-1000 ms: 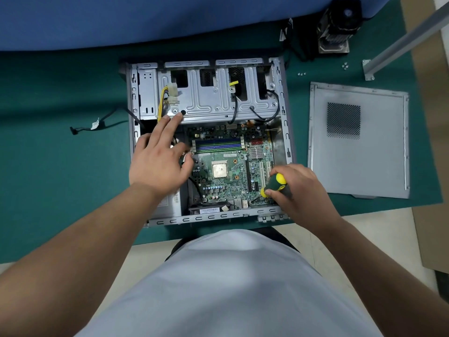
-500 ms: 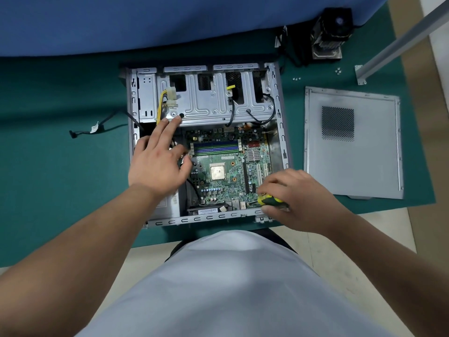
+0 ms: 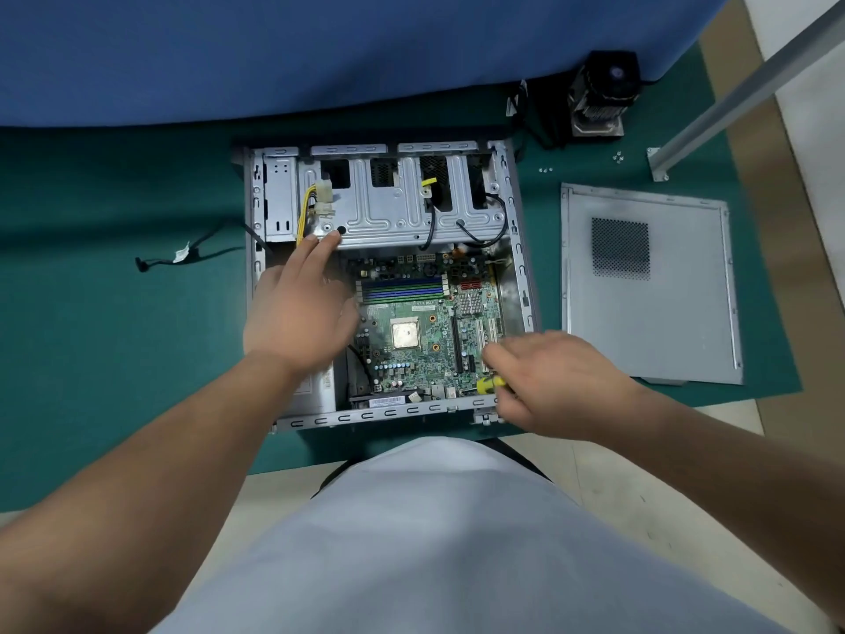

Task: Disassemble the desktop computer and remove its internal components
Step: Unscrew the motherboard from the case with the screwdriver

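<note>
On green mat (image 3: 114, 359), open computer case (image 3: 519, 249), side panel (image 3: 676, 322) alongside.

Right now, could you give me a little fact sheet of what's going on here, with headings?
Case: open computer case lying on a green mat
Inside: motherboard still in place, bare processor in its middle
Left hand: left hand open, fingertips resting on the metal drive cage
Right hand: right hand holds a yellow-handled screwdriver at the case's near right corner
Set aside: side panel right of the case; cooler and loose screws behind it
</note>
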`<state>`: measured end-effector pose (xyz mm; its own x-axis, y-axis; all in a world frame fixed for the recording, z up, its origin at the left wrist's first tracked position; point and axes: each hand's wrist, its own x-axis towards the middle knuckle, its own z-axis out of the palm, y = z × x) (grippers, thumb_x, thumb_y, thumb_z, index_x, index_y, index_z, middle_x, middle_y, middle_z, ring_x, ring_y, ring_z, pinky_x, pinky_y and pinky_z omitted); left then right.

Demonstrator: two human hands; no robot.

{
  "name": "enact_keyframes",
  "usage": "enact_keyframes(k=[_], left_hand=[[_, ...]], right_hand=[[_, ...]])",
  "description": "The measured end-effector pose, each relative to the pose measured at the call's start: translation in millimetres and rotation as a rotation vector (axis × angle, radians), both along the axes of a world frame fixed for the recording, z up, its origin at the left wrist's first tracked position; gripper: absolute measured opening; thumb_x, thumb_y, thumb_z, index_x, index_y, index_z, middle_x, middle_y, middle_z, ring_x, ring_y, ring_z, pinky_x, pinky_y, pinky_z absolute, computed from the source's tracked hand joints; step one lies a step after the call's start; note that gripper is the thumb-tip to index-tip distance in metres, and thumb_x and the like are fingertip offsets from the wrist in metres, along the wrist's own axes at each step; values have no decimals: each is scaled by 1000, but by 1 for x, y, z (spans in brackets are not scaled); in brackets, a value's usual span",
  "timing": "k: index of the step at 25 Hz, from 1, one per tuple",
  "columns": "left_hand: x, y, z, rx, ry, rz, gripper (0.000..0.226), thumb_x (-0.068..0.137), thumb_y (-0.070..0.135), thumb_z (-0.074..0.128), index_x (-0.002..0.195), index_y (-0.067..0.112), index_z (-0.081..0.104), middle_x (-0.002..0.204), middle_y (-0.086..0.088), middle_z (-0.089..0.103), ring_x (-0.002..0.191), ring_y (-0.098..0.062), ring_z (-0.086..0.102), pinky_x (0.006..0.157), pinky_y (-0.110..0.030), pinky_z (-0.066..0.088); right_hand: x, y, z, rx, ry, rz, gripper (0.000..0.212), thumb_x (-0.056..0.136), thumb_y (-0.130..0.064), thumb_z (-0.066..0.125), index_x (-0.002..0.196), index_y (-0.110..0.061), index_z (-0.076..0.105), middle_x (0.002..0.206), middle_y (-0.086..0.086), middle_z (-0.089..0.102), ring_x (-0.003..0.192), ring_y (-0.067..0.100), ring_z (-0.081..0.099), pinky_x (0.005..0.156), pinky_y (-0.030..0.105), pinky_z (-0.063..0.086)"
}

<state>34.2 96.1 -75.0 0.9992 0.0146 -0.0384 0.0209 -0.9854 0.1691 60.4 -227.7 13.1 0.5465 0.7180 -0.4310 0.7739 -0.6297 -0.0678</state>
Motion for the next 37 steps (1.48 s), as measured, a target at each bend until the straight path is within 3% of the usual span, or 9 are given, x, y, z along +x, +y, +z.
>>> enact_keyframes(k=[5,8,12,15,18,22,25,29,37], left_hand=[[-1,0,0,-4,7,10,42,98,53,36,98,31,72,171,5,18,158,-16,13,116,-51,28],[-3,-1,2,8,-8,2,41,100,51,34,111,33,69,171,4,19,158,-17,13,122,-48,22],[-20,-8,1,15,0,29,50,103,52,30,132,28,63,171,3,20,158,-20,17,124,-47,19],[-46,-25,-6,92,39,27,57,103,57,28,144,28,55,171,4,19,158,-21,16,126,-50,15],[-50,-30,-6,87,27,64,52,102,54,32,141,29,56,169,5,24,156,-22,21,126,-51,14],[-48,-29,-8,81,0,72,49,98,49,36,138,28,57,166,4,32,152,-23,28,125,-51,17],[-48,-29,-8,108,2,49,51,95,49,37,139,30,56,165,4,32,150,-24,30,124,-52,18],[-47,-29,-7,124,14,45,51,94,49,38,138,31,56,164,4,32,150,-24,30,124,-52,17],[-47,-29,-5,123,10,45,49,93,47,41,135,29,59,161,2,36,147,-25,33,124,-52,18]], right_hand=[[2,2,1,25,27,-112,32,99,-54,25,109,-24,30,79,-4,53,58,19,47,52,34,43],[5,3,-1,94,158,-28,33,89,-44,39,115,-23,39,98,-2,50,81,19,48,66,36,48],[4,2,-5,63,-49,-104,31,99,-57,22,100,-27,28,65,-8,44,51,20,43,45,31,38],[7,3,-5,103,102,-40,28,89,-42,39,110,-24,39,93,-3,47,81,21,48,63,35,44],[9,5,-6,93,42,-148,32,99,-52,33,112,-24,37,81,-5,48,63,18,47,52,32,41],[12,4,-4,106,111,-29,36,88,-45,42,119,-27,42,101,-4,54,84,19,53,64,33,46],[11,4,-4,86,-1,-111,37,98,-59,25,112,-26,36,76,-8,54,59,18,50,52,31,43],[7,5,-5,122,100,-119,33,89,-46,38,116,-28,37,94,-4,56,78,21,52,59,34,46],[2,3,-7,77,0,-201,37,97,-54,28,123,-28,35,80,-6,56,66,22,56,53,31,43]])
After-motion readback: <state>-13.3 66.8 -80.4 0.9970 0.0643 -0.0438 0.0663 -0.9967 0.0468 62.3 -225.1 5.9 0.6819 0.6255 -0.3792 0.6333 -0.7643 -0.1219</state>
